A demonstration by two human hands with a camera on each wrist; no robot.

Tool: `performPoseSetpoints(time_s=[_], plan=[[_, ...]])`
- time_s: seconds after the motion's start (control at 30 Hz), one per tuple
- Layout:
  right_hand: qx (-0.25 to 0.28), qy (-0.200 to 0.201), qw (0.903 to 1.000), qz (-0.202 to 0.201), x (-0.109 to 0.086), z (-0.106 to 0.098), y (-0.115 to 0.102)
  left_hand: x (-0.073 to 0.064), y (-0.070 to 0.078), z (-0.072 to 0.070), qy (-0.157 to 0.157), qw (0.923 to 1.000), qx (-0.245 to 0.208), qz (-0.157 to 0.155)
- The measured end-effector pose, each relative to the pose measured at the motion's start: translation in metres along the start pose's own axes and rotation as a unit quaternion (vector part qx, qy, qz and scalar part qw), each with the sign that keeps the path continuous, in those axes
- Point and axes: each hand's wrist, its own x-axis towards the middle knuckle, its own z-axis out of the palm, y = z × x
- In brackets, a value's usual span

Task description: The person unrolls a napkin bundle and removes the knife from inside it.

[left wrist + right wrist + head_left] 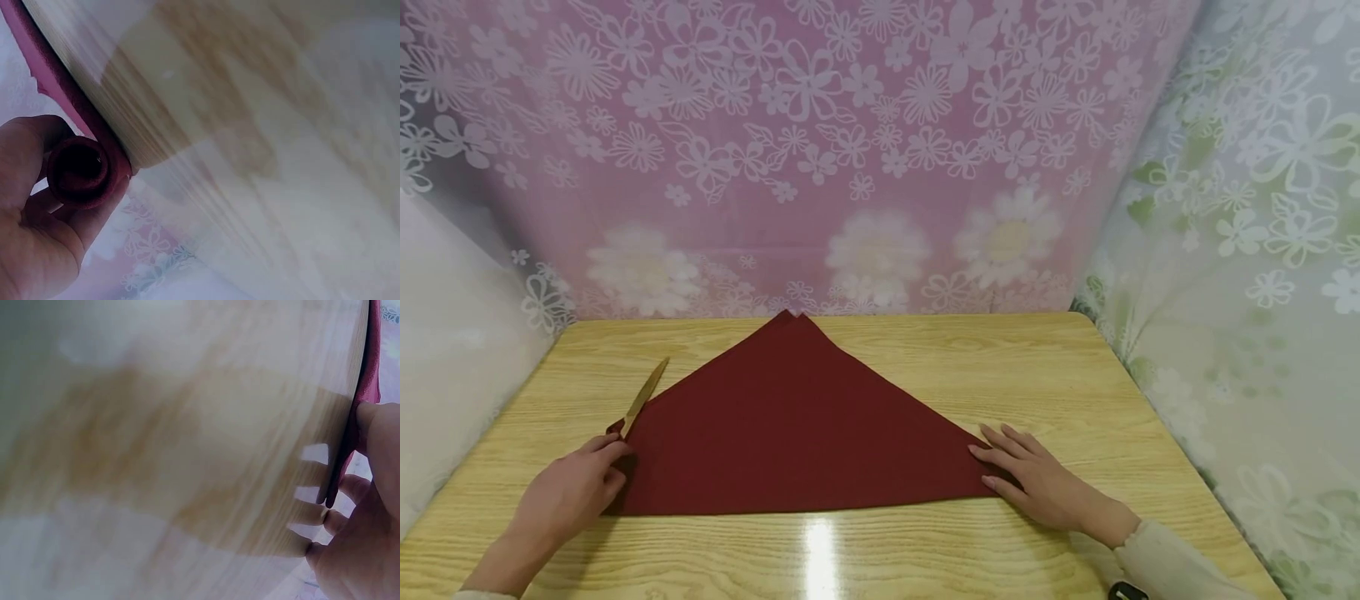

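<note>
A dark red cloth napkin (797,425), folded into a triangle, lies on the table with its long edge toward me. Its left end is rolled up; the left wrist view shows the roll (78,172) end-on. My left hand (568,492) grips this roll with the thumb and fingers curled round it. From the roll's far end sticks a gold blade (647,392), pointing away from me; its handle is hidden, so its exact kind cannot be told. My right hand (1037,475) rests with spread fingers on the napkin's right corner, some fingertips touching the table.
The wood-grain table (985,558) ends against a pink flowered curtain (760,242) at the back. Pale flowered cloth (1262,333) hangs along the right side, and a whitish cloth (460,333) on the left. A small black object (1127,591) shows beneath the right sleeve.
</note>
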Motion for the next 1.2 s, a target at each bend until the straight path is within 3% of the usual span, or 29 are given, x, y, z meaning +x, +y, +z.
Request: performPoseSetpoints(time_s=[0.13,0.4,0.7,0.93,1.2], plan=[[-0.002,0.005,1.0000,-0.002,0.000,0.000,-0.001,-0.001,-0.003,-0.002,0.000,1.0000,-0.005,-0.008],[-0.004,0.011,0.9999,-0.005,0.000,0.000,-0.001,0.001,-0.005,-0.006,-0.052,0.9964,-0.002,-0.067],[-0.009,0.013,0.9998,-0.008,0.000,0.000,-0.001,0.002,-0.010,-0.008,-0.053,0.9964,-0.002,-0.066],[-0.015,0.011,0.9998,-0.011,0.000,0.001,-0.001,0.006,-0.019,-0.014,-0.085,0.9901,-0.046,-0.102],[-0.017,0.006,0.9998,-0.008,0.000,0.000,-0.002,0.005,-0.025,-0.018,-0.093,0.9861,-0.061,-0.124]])
